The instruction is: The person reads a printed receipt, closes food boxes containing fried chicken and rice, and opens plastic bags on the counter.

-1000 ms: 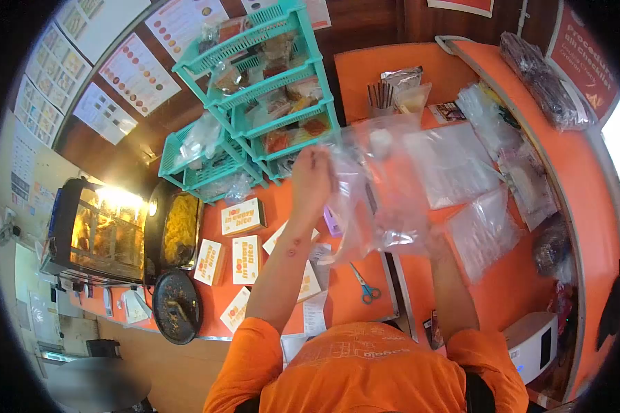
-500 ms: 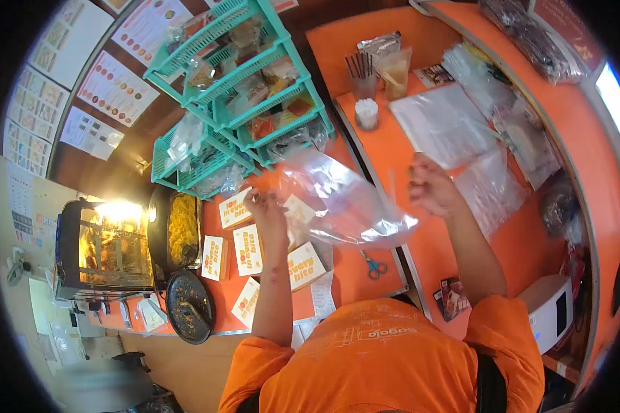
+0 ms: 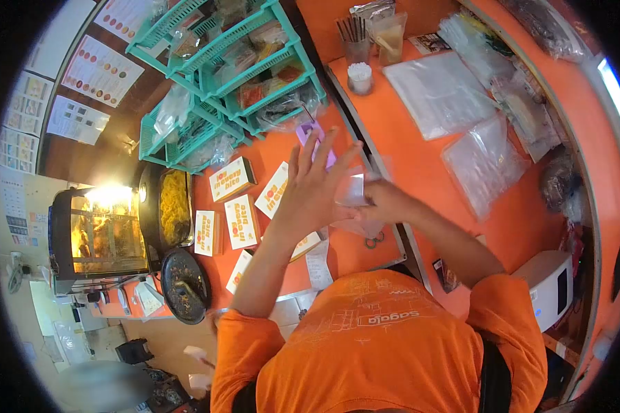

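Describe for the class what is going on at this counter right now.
A person in an orange shirt holds a clear plastic bag in the right hand. The left hand, fingers spread, is close beside it. Several printed white cartons lie on the orange counter, near a lit display cabinet.

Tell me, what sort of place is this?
Probably a takeaway food shop's packing counter. There are white boxes printed "joy in every bite", a heap of yellow food beside a brightly lit cabinet, and a cup of what look like straws.
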### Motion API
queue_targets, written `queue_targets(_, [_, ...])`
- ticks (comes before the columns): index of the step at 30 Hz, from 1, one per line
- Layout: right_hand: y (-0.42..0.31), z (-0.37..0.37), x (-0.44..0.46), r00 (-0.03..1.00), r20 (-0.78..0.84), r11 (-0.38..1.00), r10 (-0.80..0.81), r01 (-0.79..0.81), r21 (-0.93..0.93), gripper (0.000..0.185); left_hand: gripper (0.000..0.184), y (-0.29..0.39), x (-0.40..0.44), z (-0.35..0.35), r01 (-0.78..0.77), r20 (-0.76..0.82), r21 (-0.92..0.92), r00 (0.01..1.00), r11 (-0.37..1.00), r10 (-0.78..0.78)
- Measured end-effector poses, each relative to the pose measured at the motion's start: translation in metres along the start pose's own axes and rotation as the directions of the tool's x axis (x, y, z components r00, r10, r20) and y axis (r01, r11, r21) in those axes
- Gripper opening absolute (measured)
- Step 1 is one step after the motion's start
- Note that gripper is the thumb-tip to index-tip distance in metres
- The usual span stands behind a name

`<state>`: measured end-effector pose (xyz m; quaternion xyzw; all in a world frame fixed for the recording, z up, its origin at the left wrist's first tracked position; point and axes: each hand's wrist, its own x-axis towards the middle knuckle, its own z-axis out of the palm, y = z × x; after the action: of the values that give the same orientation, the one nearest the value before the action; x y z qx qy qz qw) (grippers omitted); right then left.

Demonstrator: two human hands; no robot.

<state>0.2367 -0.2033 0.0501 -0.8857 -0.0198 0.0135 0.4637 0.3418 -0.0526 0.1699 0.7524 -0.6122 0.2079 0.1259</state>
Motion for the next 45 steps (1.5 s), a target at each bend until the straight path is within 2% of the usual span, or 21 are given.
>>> queue_targets(3, [-0.036,-0.051,0.014,0.984,0.001,0.973,-0.179,0.177,-0.146,0.038,0.050,-0.024,0.007,0.005,0.014,0.306,-0.487,0.939,0.873,0.156])
queue_targets(4, [-0.044,-0.071,0.016,0.982,-0.003,0.970,-0.188,0.185,-0.158,0.038,0.050,-0.034,0.010,-0.001,0.005,0.296,-0.480,0.942,0.877,0.156])
queue_targets(6, [-0.047,-0.105,0.011,0.976,0.213,0.997,-0.044,0.057,-0.055,0.056,0.035,-0.055,0.014,-0.017,0.320,0.324,-0.655,0.937,0.684,-0.128])
queue_targets(7, [-0.023,-0.108,0.001,0.977,0.205,0.996,-0.053,0.067,-0.064,0.056,0.035,-0.065,0.013,-0.031,0.309,0.312,-0.651,0.942,0.693,-0.126])
queue_targets(8, [0.022,-0.103,-0.010,0.959,0.235,0.872,-0.161,0.026,0.489,0.069,0.029,-0.072,0.010,-0.046,0.486,0.345,-0.718,0.871,0.499,-0.350])
queue_targets(9, [0.051,-0.096,-0.010,0.939,0.211,0.471,-0.271,-0.061,0.880,0.082,0.024,-0.076,0.007,-0.056,0.598,0.402,-0.761,0.738,0.251,-0.542])
queue_targets(13, [0.055,-0.026,-0.015,0.926,0.104,0.245,-0.362,-0.013,0.969,0.104,0.016,-0.085,-0.005,-0.054,0.500,0.237,-0.840,0.688,0.212,-0.686])
queue_targets(15, [0.038,0.009,-0.015,0.963,0.118,-0.296,-0.243,-0.189,0.936,0.115,0.022,-0.096,-0.012,-0.046,0.394,0.270,-0.918,0.558,-0.035,-0.784])
queue_targets(16, [0.044,0.026,-0.018,0.961,0.120,-0.295,-0.249,-0.193,0.936,0.115,0.022,-0.103,-0.017,-0.042,0.394,0.265,-0.919,0.556,-0.031,-0.788])
queue_targets(18, [0.062,0.058,-0.018,0.944,0.081,-0.596,-0.321,-0.267,0.757,0.117,0.019,-0.116,-0.026,-0.032,0.336,0.224,-0.941,0.528,-0.041,-0.819])
queue_targets(22, [-0.009,0.014,-0.027,0.988,-0.065,-0.425,-0.139,-0.001,0.905,0.114,0.022,-0.116,-0.042,-0.031,0.280,0.181,-0.958,0.430,-0.060,-0.884])
queue_targets(24, [-0.023,0.015,-0.031,0.965,-0.243,0.384,-0.093,0.260,0.886,0.113,0.024,-0.109,-0.048,-0.028,0.213,0.171,-0.973,0.424,-0.086,-0.889])
queue_targets(25, [-0.018,0.029,-0.033,0.964,-0.250,0.385,-0.089,0.265,0.884,0.113,0.024,-0.105,-0.049,-0.028,0.213,0.174,-0.973,0.431,-0.087,-0.885])
queue_targets(27, [-0.002,0.064,-0.041,0.987,0.161,-0.468,0.011,-0.137,0.873,0.098,0.024,-0.097,-0.050,-0.028,0.277,0.188,-0.958,0.404,-0.076,-0.895])
queue_targets(31, [-0.006,0.039,-0.050,0.999,-0.020,-0.453,0.043,0.037,0.891,0.068,0.026,-0.094,-0.059,-0.014,0.286,0.132,-0.958,0.395,-0.015,-0.909])
queue_targets(33, [0.017,0.026,-0.050,0.947,-0.138,0.311,0.292,0.042,0.950,0.044,0.029,-0.097,-0.059,-0.015,0.329,0.172,-0.944,0.403,-0.034,-0.899])
queue_targets(37, [0.047,-0.015,-0.048,0.975,-0.073,0.434,0.211,-0.026,0.901,0.030,0.031,-0.110,-0.063,-0.011,0.359,0.241,-0.931,0.447,-0.074,-0.861])
queue_targets(39, [0.021,-0.042,-0.050,0.894,-0.266,0.352,0.361,0.134,0.926,0.022,0.037,-0.119,-0.069,0.001,0.494,0.195,-0.868,0.429,0.048,-0.882])
queue_targets(40, [0.038,-0.051,-0.051,0.971,-0.179,0.120,0.157,0.161,0.980,0.023,0.037,-0.122,-0.073,0.007,0.489,0.188,-0.871,0.432,0.053,-0.882])
queue_targets(42, [0.033,-0.049,-0.042,0.949,-0.204,0.208,0.240,0.155,0.966,0.026,0.045,-0.130,-0.074,0.025,0.660,0.188,-0.724,0.467,0.199,-0.864])
queue_targets(45, [0.066,-0.034,-0.032,0.941,-0.138,0.341,0.308,0.026,0.940,0.032,0.051,-0.136,-0.082,0.049,0.607,0.221,-0.758,0.583,0.239,-0.782])
